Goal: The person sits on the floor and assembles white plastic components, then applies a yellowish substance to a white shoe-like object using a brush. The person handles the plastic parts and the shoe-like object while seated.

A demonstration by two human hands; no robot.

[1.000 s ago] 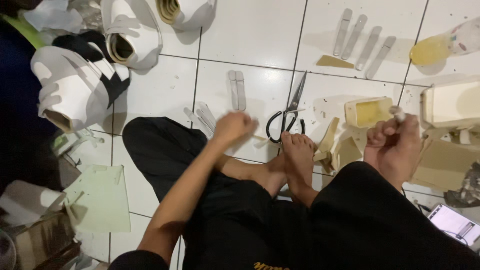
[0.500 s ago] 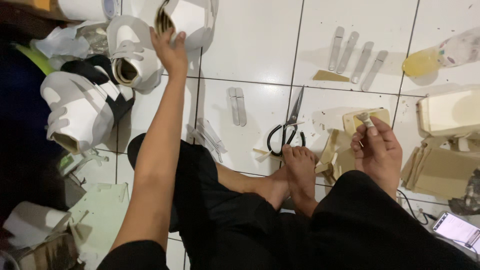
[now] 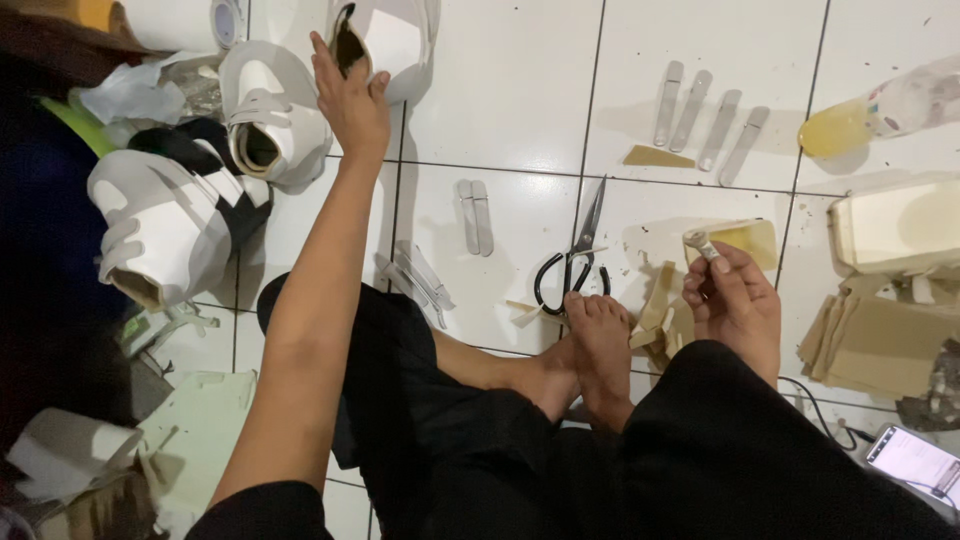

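- Our left hand reaches out, fingers clamped on a white shoe upper with dark lining.
- Our right hand pinches a small pale strip.
- Black-handled scissors lie on the white tile floor.

White shoe upper at the far edge of the tiled floor, open side showing a dark inside, gripped at its rim. Small pale brush-like tool, short and thin, pinched upright just above the right knee, tip pointing away, beside a yellowish glue tub.
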